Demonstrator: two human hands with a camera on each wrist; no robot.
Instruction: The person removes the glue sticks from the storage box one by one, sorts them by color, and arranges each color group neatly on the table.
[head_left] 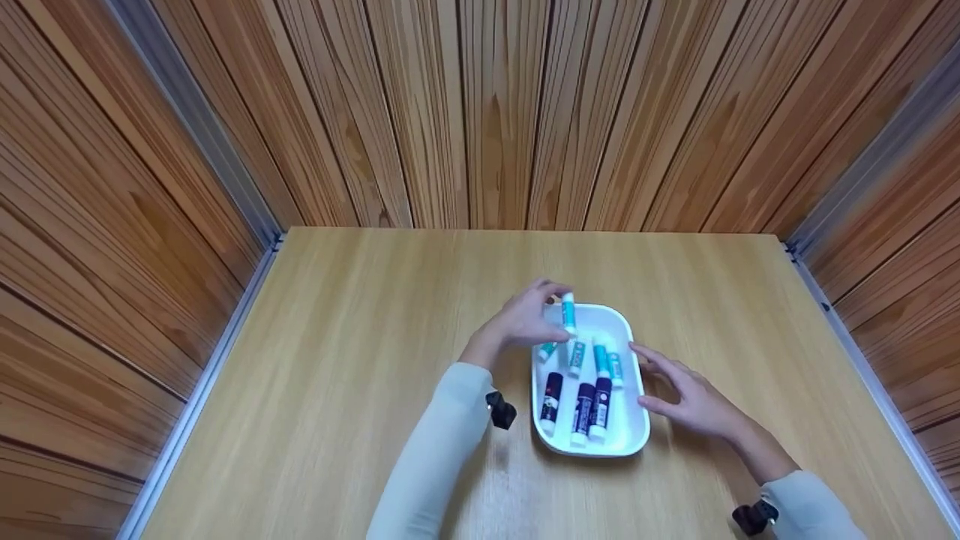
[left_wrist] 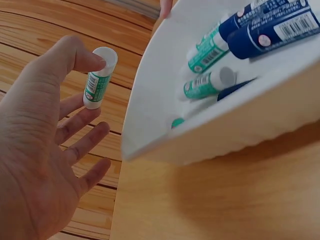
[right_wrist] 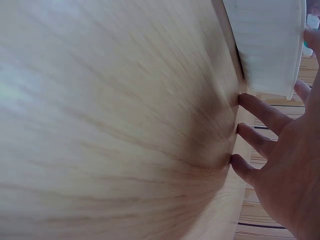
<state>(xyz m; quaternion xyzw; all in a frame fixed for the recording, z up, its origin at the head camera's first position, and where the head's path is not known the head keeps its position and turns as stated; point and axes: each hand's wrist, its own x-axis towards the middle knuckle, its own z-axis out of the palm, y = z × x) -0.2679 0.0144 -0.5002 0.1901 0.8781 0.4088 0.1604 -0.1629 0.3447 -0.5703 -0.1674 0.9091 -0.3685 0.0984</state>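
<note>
A wooden table (head_left: 390, 390) fills the scene, boxed in by wood-panelled walls (head_left: 480, 112) on the left, far and right sides. A white tray (head_left: 631, 439) lies on the table a little right of centre, its long side running near to far. In it lie several sticks: three dark ones (head_left: 583, 409) side by side at the near end and four teal ones (head_left: 600, 358) further back.

The left arm, in a pale sleeve (head_left: 435, 457), reaches from the near edge up and to the right. The left hand (head_left: 521, 319) hovers at the tray's far left corner, thumb and forefinger pinching a teal stick (head_left: 568, 313) roughly upright over the rim. In the left wrist view this stick (left_wrist: 99, 77) is held near its white cap, and the other fingers (left_wrist: 82, 142) are spread loosely below it, touching nothing.

The right arm comes in from the near right corner. The right hand (head_left: 694, 397) lies flat on the table just beside the tray's right side, fingers straight and spread, holding nothing. In the right wrist view its fingertips (right_wrist: 247, 102) press the table right under the tray's rim (right_wrist: 265, 50).
</note>
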